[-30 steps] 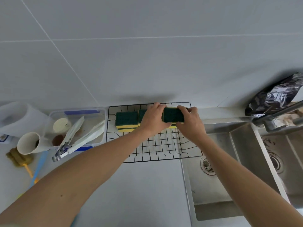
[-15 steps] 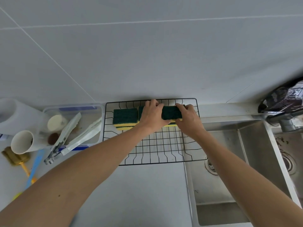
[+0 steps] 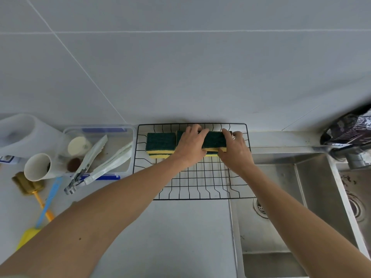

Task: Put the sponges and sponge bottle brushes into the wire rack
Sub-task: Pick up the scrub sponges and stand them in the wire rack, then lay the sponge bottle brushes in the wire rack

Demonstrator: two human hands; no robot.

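A black wire rack (image 3: 200, 187) lies on the counter against the wall, its right edge over the sink. At its back left sits a stack of green-and-yellow sponges (image 3: 160, 144). My left hand (image 3: 190, 145) and my right hand (image 3: 235, 151) both grip another green-topped sponge (image 3: 213, 140) at the rack's back middle, on top of a further sponge whose yellow edge shows below. Two sponge bottle brushes lie on the counter far left: one with a brownish head and orange handle (image 3: 28, 186), one with a blue handle and yellow head (image 3: 51, 197).
A clear plastic box (image 3: 128, 157) with tongs and small items stands left of the rack. A white cup (image 3: 38, 167) and a white jug (image 3: 18, 133) lie further left. A steel sink (image 3: 281, 197) with a faucet (image 3: 349, 155) fills the right side.
The held sponge has come down onto the sponge beneath it at the back of the rack. The view has shifted slightly.
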